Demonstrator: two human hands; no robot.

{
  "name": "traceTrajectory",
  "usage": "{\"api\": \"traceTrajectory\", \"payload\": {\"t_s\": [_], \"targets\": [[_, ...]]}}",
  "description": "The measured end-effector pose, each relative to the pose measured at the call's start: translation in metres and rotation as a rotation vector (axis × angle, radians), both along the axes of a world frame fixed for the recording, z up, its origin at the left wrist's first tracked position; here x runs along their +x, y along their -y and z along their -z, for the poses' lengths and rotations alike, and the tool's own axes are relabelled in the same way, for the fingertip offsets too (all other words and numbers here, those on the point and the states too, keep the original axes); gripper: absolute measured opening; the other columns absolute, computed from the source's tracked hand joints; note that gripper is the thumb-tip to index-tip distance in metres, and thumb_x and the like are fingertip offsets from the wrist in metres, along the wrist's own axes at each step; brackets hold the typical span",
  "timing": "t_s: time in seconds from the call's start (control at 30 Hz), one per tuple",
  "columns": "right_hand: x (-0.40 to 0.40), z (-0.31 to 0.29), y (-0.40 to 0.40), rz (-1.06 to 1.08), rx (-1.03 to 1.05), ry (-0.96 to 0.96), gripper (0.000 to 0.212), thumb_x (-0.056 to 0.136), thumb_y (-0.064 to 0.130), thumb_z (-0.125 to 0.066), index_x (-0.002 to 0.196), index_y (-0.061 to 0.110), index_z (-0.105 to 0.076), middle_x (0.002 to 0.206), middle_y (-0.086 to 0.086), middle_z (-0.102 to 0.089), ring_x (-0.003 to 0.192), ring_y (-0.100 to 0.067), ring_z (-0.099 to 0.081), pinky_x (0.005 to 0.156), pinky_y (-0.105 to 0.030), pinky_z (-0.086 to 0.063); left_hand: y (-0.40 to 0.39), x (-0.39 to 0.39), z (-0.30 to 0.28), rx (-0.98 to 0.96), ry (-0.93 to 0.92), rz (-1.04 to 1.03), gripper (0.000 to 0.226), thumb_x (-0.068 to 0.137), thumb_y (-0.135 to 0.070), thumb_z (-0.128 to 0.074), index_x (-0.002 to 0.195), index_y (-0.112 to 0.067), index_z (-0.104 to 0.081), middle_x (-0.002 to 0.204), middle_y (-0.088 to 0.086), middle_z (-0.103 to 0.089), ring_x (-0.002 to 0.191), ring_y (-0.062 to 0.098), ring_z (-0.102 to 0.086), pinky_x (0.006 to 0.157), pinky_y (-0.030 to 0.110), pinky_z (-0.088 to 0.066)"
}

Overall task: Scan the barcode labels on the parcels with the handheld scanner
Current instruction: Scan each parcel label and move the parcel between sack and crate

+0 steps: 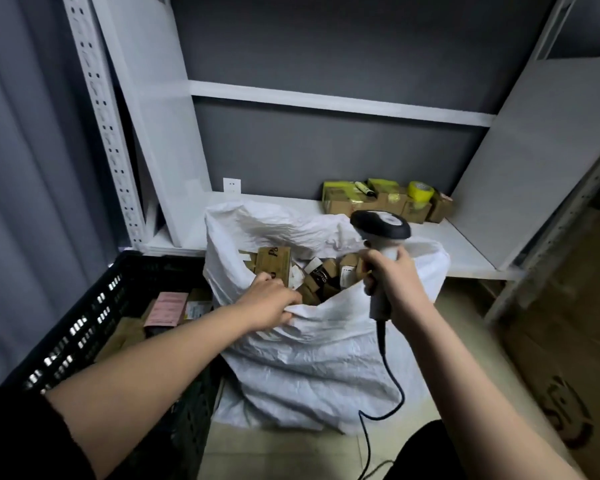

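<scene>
Centrally, the left hand pinches the rim of the white woven plastic sack full of small brown cardboard parcels; right of it, the right hand clenches the grey-and-black corded handheld scanner over the opening.

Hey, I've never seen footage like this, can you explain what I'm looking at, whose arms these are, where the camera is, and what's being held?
There is no machine here: these are a person's two bare arms, filmed by one wide-angle camera worn on their head, looking forward and down.

The right hand grips a handheld scanner by its handle, its cable trailing down. The left hand holds the rim of an open white sack standing on the floor, full of small cardboard parcels.

To the left sits a black plastic crate with a few more parcels inside. Behind, on a low white shelf, lie boxes taped in yellow and a roll of yellow tape.
</scene>
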State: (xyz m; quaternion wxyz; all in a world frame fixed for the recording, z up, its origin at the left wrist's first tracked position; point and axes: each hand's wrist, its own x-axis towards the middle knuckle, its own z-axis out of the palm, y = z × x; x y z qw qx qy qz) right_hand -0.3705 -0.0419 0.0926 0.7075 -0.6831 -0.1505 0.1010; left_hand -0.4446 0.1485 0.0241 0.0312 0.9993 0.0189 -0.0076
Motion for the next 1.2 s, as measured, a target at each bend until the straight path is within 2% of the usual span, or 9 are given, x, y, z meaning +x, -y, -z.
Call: {"api": "traceTrajectory", "payload": {"t_s": [0.13, 0.27, 0.33, 0.4, 0.47, 0.6, 0.8, 1.0, 1.2], "targets": [[-0.021, 0.011, -0.026, -0.108, 0.023, -0.063, 0.014, 0.09, 0.004, -0.06, 0.087, 0.011, -0.048, 0.057, -0.004, -0.047, 0.038, -0.012, -0.036, 0.04, -0.022, -0.031, -0.014, -0.029, -0.019, -0.357, -0.107, 0.028, 0.008, 0.089, -0.025, -0.063, 0.096, -0.021, -0.064, 0.093, -0.008, -0.064, 0.09, 0.009, -0.056, 0.08, 0.027, -0.04], [-0.04, 0.021, -0.055, -0.205, 0.008, -0.094, 0.016, 0.09, 0.005, -0.06, 0.089, 0.01, -0.045, 0.058, -0.004, -0.047, 0.037, -0.012, -0.037, 0.041, -0.023, -0.032, -0.042, -0.067, -0.03, -0.65, -0.009, -0.051, 0.04, 0.089, -0.027, -0.067, 0.126, -0.025, -0.055, 0.119, -0.017, -0.053, 0.091, -0.015, -0.051, 0.08, 0.0, -0.036], [-0.051, 0.026, -0.073, -0.284, 0.045, -0.114, 0.017, 0.091, 0.005, -0.06, 0.091, 0.01, -0.044, 0.055, -0.001, -0.045, 0.039, -0.012, -0.036, 0.041, -0.023, -0.032, -0.067, -0.088, -0.029, -0.737, 0.203, -0.17, 0.029, 0.09, -0.023, -0.065, 0.119, -0.026, -0.058, 0.122, -0.011, -0.057, 0.105, -0.005, -0.053, 0.093, 0.011, -0.039], [-0.066, 0.033, -0.095, -0.389, 0.062, -0.123, 0.016, 0.091, 0.004, -0.059, 0.089, 0.011, -0.045, 0.054, -0.001, -0.045, 0.04, -0.013, -0.036, 0.042, -0.023, -0.033, -0.104, -0.111, -0.017, -0.775, 0.417, -0.384, 0.015, 0.091, -0.015, -0.063, 0.104, -0.023, -0.064, 0.11, -0.001, -0.066, 0.1, 0.009, -0.06, 0.094, 0.026, -0.046], [-0.082, 0.043, -0.117, -0.511, 0.05, -0.118, 0.014, 0.092, 0.005, -0.059, 0.091, 0.01, -0.047, 0.055, -0.001, -0.046, 0.041, -0.014, -0.037, 0.043, -0.023, -0.033, -0.14, -0.137, 0.003, -0.697, 0.449, -0.627, 0.009, 0.091, -0.015, -0.062, 0.093, -0.024, -0.065, 0.1, 0.002, -0.07, 0.09, 0.015, -0.063, 0.087, 0.031, -0.049], [-0.114, 0.077, -0.165, -0.712, -0.056, -0.104, 0.014, 0.092, 0.001, -0.058, 0.085, 0.007, -0.047, 0.056, -0.001, -0.05, 0.04, -0.013, -0.039, 0.042, -0.025, -0.035, -0.188, -0.185, 0.061, -0.444, 0.081, -0.824, 0.02, 0.09, -0.026, -0.06, 0.106, -0.017, -0.066, 0.106, 0.002, -0.068, 0.102, 0.024, -0.064, 0.088, 0.032, -0.05], [-0.127, 0.15, -0.228, -0.808, -0.266, -0.159, 0.013, 0.092, 0.003, -0.06, 0.096, 0.006, -0.048, 0.06, -0.004, -0.052, 0.042, -0.014, -0.043, 0.044, -0.025, -0.037, -0.222, -0.208, 0.142, -0.154, -0.475, -0.708, 0.052, 0.091, -0.037, -0.057, 0.136, -0.013, -0.045, 0.134, 0.013, -0.05, 0.115, 0.029, -0.054, 0.087, 0.034, -0.047], [-0.125, 0.198, -0.274, -0.715, -0.311, -0.229, 0.013, 0.091, 0.001, -0.058, 0.095, 0.009, -0.049, 0.062, -0.005, -0.052, 0.041, -0.011, -0.043, 0.043, -0.024, -0.037, -0.239, -0.181, 0.212, 0.102, -0.706, -0.456, 0.093, 0.082, -0.04, -0.069, 0.152, -0.024, -0.011, 0.149, 0.01, -0.028, 0.131, 0.032, -0.036, 0.098, 0.045, -0.039], [-0.121, 0.218, -0.292, -0.625, -0.266, -0.355, 0.015, 0.091, 0.0, -0.057, 0.101, 0.007, -0.05, 0.062, -0.005, -0.052, 0.04, -0.009, -0.043, 0.041, -0.023, -0.037, -0.248, -0.166, 0.254, 0.206, -0.823, -0.291, 0.112, 0.081, -0.033, -0.073, 0.152, -0.024, 0.013, 0.158, 0.016, -0.005, 0.14, 0.037, -0.022, 0.105, 0.048, -0.037]]}}
